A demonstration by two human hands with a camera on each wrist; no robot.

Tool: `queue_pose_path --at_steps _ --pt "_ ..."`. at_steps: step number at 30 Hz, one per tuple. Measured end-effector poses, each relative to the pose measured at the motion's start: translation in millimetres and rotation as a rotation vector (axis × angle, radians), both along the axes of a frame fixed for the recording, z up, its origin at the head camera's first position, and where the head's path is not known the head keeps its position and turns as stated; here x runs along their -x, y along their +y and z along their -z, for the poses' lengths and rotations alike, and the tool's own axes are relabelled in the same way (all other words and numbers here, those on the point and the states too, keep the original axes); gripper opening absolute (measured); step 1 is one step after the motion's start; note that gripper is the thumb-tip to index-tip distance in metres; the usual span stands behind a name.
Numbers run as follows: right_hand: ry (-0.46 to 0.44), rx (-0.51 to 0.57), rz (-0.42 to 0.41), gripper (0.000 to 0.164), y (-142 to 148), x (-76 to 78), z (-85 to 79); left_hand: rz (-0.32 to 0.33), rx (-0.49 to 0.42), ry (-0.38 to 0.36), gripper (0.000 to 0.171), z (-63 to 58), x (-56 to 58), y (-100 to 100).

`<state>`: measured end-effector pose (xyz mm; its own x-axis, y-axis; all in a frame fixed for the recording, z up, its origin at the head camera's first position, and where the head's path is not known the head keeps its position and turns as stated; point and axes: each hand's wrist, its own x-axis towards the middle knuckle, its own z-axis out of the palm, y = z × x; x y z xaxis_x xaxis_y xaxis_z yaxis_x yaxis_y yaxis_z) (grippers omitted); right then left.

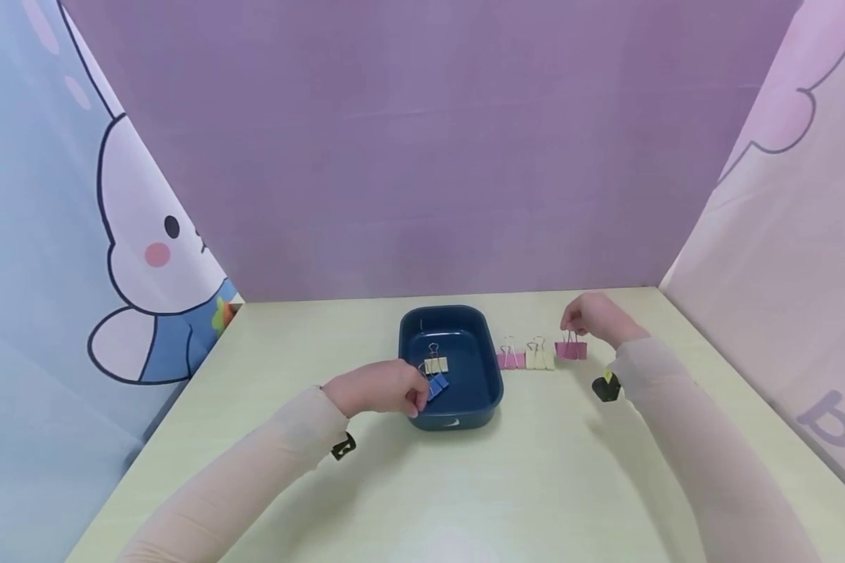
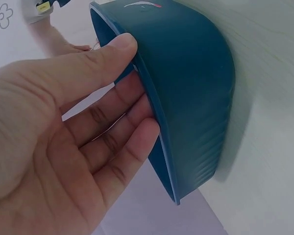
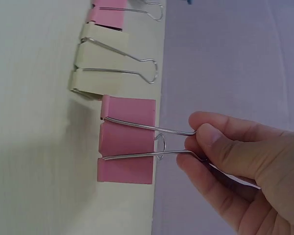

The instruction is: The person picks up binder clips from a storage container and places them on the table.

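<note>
My right hand (image 1: 598, 317) pinches the wire handle of a dark pink binder clip (image 3: 128, 141), whose body hangs down from the fingertips. Beside it stand a pale yellow binder clip (image 1: 539, 358) and a lighter pink binder clip (image 1: 510, 359), wire handles up. On the left, a dark blue tray (image 1: 489, 383) holds another pale yellow binder clip (image 1: 436, 365) and a tilted blue binder clip (image 1: 437, 385). My left hand (image 2: 78, 112) is at the tray's near left rim, thumb and fingers loosely curved and apart, nothing visible between them. Its fingers partly cover the blue clip.
A pale wooden table (image 1: 500, 500) carries everything. At its back rises a purple wall (image 1: 422, 156). Printed cloth sheets close off the left and right sides.
</note>
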<state>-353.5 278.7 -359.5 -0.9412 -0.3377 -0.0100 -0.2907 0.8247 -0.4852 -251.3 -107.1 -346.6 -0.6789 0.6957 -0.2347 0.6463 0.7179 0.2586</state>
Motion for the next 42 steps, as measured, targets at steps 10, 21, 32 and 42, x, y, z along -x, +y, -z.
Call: queue_pose_path --at_steps 10,21,32,42 --pt "-0.04 -0.025 -0.006 0.013 -1 0.3 11.9 -0.001 -0.011 -0.002 0.009 -0.9 -0.1 0" --pt "-0.052 -0.026 0.0 0.011 0 1.5 17.1 0.012 -0.01 0.01 0.009 2.1 2.0 1" --pt "-0.05 -0.038 0.006 0.014 3 2.9 25.8 -0.002 -0.009 0.005 0.009 3.6 0.7 1" --pt "-0.037 -0.057 -0.028 0.026 3 5.1 24.4 -0.018 -0.008 0.001 0.009 1.4 -1.7 0"
